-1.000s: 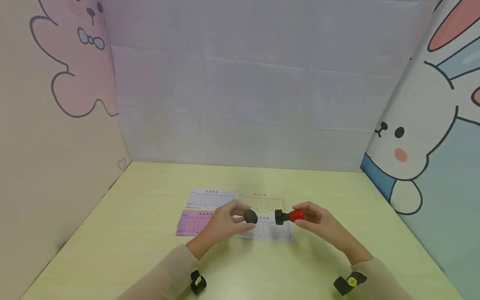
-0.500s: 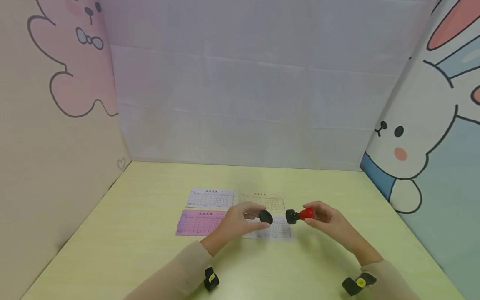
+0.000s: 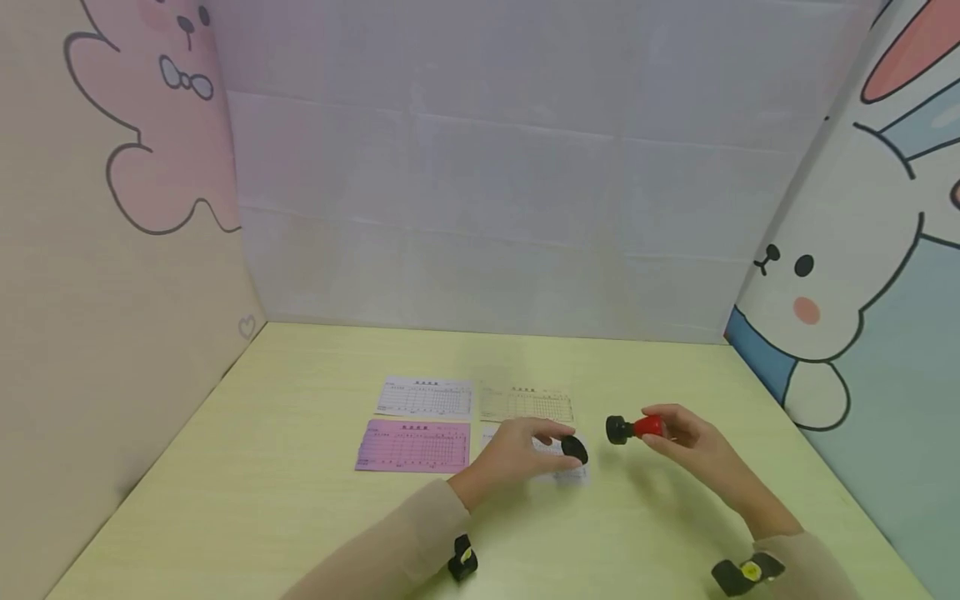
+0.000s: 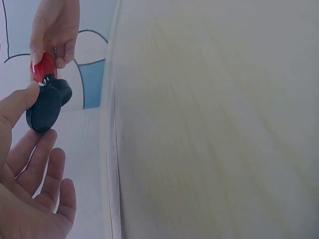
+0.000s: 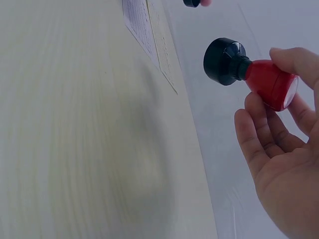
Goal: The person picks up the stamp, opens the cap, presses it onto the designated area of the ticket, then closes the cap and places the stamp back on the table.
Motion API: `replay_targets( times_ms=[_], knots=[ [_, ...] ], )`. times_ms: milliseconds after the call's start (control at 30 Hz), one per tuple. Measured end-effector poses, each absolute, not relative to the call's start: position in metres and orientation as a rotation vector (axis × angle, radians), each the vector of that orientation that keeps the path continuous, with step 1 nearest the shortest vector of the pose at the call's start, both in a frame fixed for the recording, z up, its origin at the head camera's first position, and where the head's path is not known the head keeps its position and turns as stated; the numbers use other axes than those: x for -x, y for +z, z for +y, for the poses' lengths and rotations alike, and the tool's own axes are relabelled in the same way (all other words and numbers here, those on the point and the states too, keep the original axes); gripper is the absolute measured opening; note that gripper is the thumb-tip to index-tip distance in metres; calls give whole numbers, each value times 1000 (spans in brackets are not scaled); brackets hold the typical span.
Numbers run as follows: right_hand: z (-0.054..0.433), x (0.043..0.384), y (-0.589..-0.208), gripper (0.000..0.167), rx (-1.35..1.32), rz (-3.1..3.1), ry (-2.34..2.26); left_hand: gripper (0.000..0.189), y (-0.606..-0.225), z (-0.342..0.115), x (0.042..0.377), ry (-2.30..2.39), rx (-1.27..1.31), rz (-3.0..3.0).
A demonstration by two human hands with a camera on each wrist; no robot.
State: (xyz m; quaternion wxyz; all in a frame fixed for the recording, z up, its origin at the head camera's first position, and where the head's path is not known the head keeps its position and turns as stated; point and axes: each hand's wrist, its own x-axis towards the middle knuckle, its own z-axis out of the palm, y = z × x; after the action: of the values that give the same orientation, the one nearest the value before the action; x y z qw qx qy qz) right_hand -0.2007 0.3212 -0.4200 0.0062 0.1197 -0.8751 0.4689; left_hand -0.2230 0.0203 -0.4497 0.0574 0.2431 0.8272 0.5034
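Note:
My right hand (image 3: 693, 450) pinches the red handle of a hand stamp (image 5: 269, 82), held sideways over the table with its round black head pointing left. Thumb and fingertips of my left hand (image 3: 517, 450) pinch a round black cap (image 4: 44, 109) by its edge. In the head view a small gap separates the cap from the stamp's head. The left hand hovers over a white printed form (image 3: 489, 434) and hides most of it.
Behind that form lies a pale yellow form (image 3: 525, 403). To its left are a pink form (image 3: 412, 446) and another white form (image 3: 423, 397). A white wall panel (image 3: 480, 250) closes off the back of the pale table (image 3: 262, 483), with cartoon-printed panels at both sides.
Both hands have moved right, the left one farther and slightly down, uncovering the pink form. The cap has turned to show its round face more. Each hand keeps its hold.

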Motion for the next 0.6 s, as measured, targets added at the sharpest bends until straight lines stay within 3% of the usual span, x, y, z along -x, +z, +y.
replay_targets(
  times_ms=[600],
  knots=[
    [335,201,-418,48,-314,-2755,1409,43,-452,71,227,1283,-788,2597]
  ],
)
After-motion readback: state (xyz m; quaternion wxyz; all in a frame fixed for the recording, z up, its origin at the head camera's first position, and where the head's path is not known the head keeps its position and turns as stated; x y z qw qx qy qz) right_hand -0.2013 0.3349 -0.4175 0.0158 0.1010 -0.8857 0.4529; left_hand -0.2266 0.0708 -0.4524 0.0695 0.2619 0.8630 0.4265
